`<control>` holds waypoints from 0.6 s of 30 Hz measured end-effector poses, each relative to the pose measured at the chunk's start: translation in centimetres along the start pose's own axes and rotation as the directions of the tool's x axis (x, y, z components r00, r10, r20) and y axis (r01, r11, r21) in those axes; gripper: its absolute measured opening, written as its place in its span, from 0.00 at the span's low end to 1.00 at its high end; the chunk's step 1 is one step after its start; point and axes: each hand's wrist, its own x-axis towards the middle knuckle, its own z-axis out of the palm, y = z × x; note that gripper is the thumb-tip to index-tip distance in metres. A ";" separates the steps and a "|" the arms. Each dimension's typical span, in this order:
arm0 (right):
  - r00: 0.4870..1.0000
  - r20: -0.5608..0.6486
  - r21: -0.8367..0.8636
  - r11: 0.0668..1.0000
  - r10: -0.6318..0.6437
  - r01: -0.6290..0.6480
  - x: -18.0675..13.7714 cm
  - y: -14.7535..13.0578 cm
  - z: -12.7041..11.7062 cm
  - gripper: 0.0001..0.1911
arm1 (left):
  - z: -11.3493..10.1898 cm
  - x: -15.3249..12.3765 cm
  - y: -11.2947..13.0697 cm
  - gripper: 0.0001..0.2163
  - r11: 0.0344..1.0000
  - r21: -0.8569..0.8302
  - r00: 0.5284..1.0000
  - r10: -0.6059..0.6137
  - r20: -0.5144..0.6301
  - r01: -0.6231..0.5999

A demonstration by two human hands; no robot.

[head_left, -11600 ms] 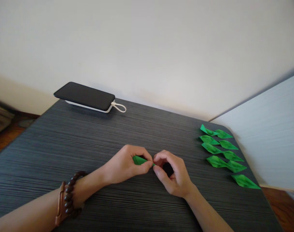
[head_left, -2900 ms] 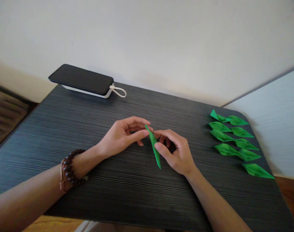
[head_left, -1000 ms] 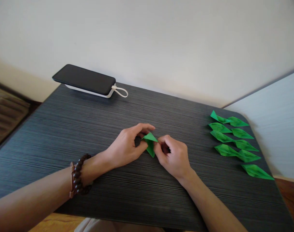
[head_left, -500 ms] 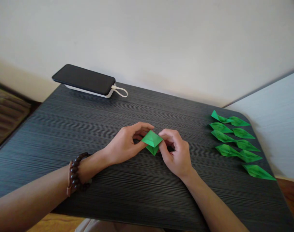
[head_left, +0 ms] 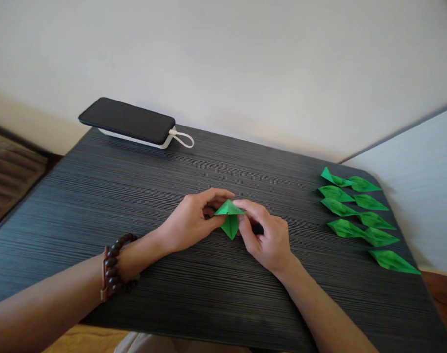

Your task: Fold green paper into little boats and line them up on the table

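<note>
A small green origami paper [head_left: 229, 224] is between my two hands over the middle of the dark table. Its upper part is a raised triangular flap, and a pointed part with a centre crease hangs below toward me. My left hand [head_left: 195, 215] pinches its left corner between thumb and fingers, with a beaded bracelet on that wrist. My right hand [head_left: 264, 233] grips the right side, its index finger at the top edge and its thumb at the lower part. The fingertips behind the paper are partly hidden.
Several folded green paper pieces [head_left: 376, 220] lie in rows along the right side of the dark wood-grain table [head_left: 171, 289]. At the back left a black phone [head_left: 127, 119] rests on a white block with a short white cable [head_left: 185, 139]. A pale wall stands behind.
The paper's upper flap, a flat diamond before, now appears folded up into a triangle, showing more of the lower part. My right index finger has moved left along the top edge.
</note>
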 end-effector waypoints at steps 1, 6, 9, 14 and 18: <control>1.000 -0.014 -0.002 1.000 -0.004 0.004 0.0 0.0 0.0 0.16 | 0.0 0.0 0.0 0.15 0.999 -0.045 1.000 -0.019 -0.004 0.019; 0.998 -0.063 0.019 1.000 -0.007 0.008 0.0 0.1 -0.1 0.14 | -0.1 0.0 0.3 0.12 0.993 -0.103 0.998 -0.046 0.053 0.051; 0.998 -0.060 0.009 1.000 0.010 -0.010 0.0 0.1 -0.1 0.13 | -0.1 0.0 0.4 0.14 0.996 -0.079 0.998 -0.049 0.043 0.052; 1.000 -0.025 0.045 0.999 0.007 -0.006 0.2 0.0 -0.3 0.13 | -0.1 0.0 0.2 0.14 0.996 -0.080 0.999 -0.033 0.034 0.035; 0.999 -0.039 0.124 0.992 0.009 -0.004 0.2 0.1 -0.5 0.15 | -0.6 0.2 0.4 0.17 0.981 -0.194 0.994 0.007 0.112 0.015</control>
